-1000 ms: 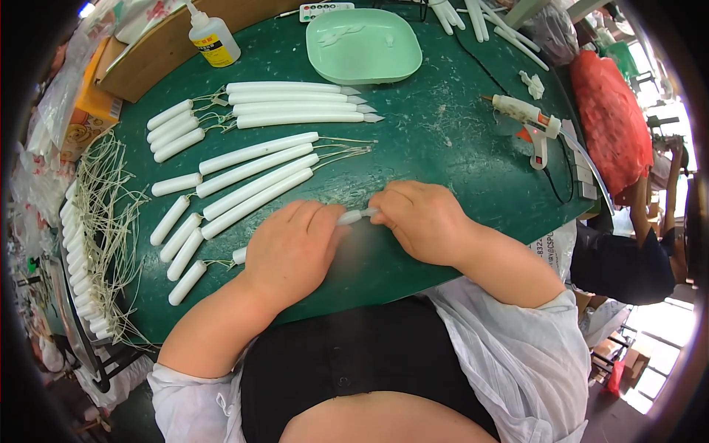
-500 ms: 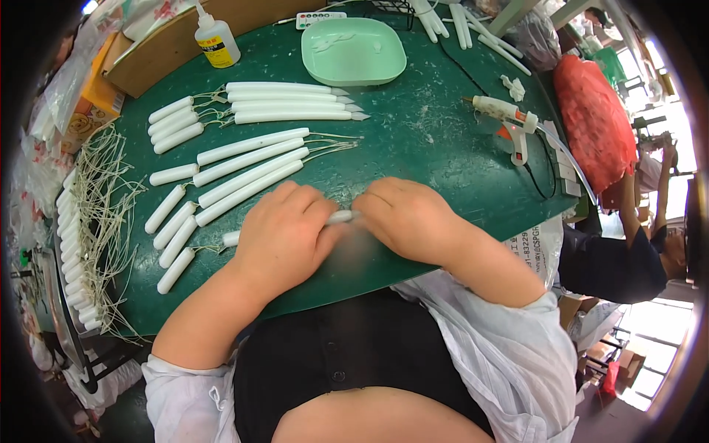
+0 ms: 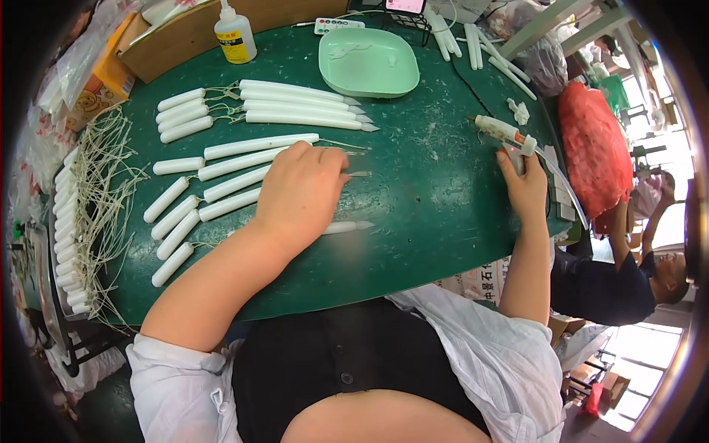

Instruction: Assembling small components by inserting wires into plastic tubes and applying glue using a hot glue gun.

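My left hand (image 3: 299, 192) is closed over the middle row of white candle tubes (image 3: 260, 145), its fingertips pinched at the tube ends. One thin wire end sticks out beyond the thumb; the exact grip is partly hidden. Beneath that wrist lies a white candle stick (image 3: 341, 228) with a clear pointed tip, its other end covered by my forearm. At the right, my right hand (image 3: 526, 188) grips the handle of a white glue gun (image 3: 501, 129), whose nozzle points to the far left. Short white tubes (image 3: 166, 199) are wired to the longer ones.
Several tipped candle sticks (image 3: 303, 105) lie farther back. A pale green tray (image 3: 369, 85) holds small clear pieces, beside a glue bottle (image 3: 235, 40). Tangled wires (image 3: 107, 177) line the left edge. A red bag (image 3: 594, 148) stands right, near another person (image 3: 613, 277).
Both hands have parted. The tipped candle stick was let go onto the table. My left hand moved up to the middle tubes; my right hand moved right and took hold of the glue gun.
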Motion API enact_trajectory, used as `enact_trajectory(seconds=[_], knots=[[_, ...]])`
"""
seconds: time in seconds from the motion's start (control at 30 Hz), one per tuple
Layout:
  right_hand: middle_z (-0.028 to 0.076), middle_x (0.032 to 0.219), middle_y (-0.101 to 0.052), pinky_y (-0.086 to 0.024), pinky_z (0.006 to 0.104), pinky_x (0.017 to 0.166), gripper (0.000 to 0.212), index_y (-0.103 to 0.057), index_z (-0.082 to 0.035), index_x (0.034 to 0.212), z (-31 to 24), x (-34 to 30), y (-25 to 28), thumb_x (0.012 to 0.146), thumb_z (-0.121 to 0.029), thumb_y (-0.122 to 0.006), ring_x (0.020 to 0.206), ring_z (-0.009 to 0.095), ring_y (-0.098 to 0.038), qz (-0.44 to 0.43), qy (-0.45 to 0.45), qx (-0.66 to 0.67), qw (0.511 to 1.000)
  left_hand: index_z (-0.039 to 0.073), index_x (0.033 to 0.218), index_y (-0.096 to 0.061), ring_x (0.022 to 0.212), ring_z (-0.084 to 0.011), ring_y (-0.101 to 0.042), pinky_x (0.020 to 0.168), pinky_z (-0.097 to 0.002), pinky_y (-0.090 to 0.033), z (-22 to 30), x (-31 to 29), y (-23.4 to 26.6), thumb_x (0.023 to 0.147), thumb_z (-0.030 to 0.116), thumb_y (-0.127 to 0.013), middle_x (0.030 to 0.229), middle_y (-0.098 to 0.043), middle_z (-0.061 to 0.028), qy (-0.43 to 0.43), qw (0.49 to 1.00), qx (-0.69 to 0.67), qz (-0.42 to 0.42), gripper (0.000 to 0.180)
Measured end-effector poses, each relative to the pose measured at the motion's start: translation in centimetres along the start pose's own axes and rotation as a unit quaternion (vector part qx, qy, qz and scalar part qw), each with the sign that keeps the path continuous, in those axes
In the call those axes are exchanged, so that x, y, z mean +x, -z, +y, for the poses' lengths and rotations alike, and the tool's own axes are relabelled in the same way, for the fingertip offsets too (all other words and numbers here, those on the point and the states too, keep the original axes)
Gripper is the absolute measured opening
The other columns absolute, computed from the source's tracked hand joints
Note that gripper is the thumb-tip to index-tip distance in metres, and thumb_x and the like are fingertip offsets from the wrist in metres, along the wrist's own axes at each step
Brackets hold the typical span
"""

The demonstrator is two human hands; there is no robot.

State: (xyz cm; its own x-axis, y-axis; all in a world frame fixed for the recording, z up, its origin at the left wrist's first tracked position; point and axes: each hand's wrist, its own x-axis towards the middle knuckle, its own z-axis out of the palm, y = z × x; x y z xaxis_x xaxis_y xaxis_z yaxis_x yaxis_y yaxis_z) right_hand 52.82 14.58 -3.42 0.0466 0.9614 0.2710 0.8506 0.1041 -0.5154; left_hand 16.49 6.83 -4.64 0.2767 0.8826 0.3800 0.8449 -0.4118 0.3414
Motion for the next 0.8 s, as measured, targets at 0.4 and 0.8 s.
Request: enact_trajectory(seconds=[0.4,0.8], knots=[[0.011,0.101,-0.068,-0.046,0.0215,0.060,0.037,-0.055,0.003,0.121,-9.4,-8.7,-3.0,0.096,-0.024,-0.062,0.070,0.008,-0.056,-0.210,0.094,0.308,0.923,0.003,0.091,-0.067,0.085,-0.0299,-0.059,0.078,-0.0389,-0.047,0.1,-0.5,0.7,0.082,0.004,-0.068,0.088,-0.064,-0.0091,0.015,0.993,-0.109,0.053,0.009],[0.008,0.093,-0.065,-0.044,0.0209,0.056,0.038,-0.053,0.002,0.117,-9.0,-9.9,-4.9,0.097,-0.029,-0.061,0.065,0.008,-0.055,-0.175,0.059,0.331,0.926,0.006,0.085,-0.066,0.065,-0.0256,-0.063,0.063,-0.0378,-0.047,0.2,-0.3,1.4,0.082,0.010,-0.065,0.074,-0.066,-0.0071,0.114,0.971,-0.209,-0.004,0.006]])
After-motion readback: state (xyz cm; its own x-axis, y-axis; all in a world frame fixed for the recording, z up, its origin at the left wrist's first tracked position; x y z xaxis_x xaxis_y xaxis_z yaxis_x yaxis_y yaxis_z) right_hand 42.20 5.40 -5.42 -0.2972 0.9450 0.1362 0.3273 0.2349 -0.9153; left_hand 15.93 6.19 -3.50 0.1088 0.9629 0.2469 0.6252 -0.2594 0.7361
